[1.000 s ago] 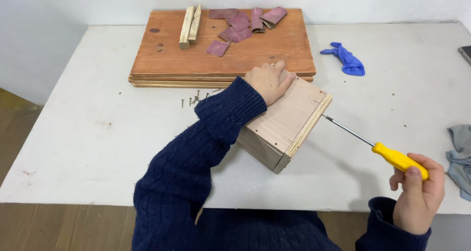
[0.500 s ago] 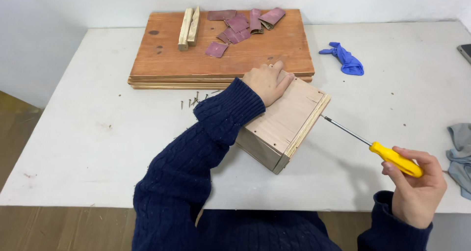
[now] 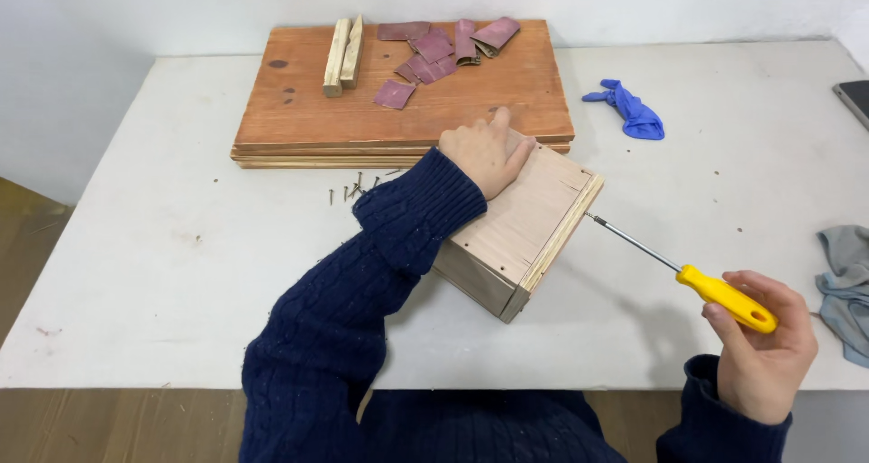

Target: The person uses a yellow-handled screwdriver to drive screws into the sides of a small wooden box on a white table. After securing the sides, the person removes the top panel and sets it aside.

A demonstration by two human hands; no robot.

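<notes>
Open white table (image 3: 181, 273): bare left and front-left. Obstacles: wooden box (image 3: 520, 237) at centre, wooden board (image 3: 398, 110) touching behind it, loose nails (image 3: 355, 188) just left. Right side: screwdriver (image 3: 688, 277) shaft spans box to right hand (image 3: 760, 354); blue glove (image 3: 629, 110) and grey cloth (image 3: 846, 291) flank open passage.

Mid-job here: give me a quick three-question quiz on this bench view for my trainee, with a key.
1. True or false: the left hand rests on top of the wooden box.
2. What touches the box's side? A) blue glove B) tip of the yellow-handled screwdriver C) grey cloth
3. Fill in: the sandpaper pieces lie on the ____ board.

Key: 1 true. 2 B; the right hand grips its handle. 3 wooden.
</notes>
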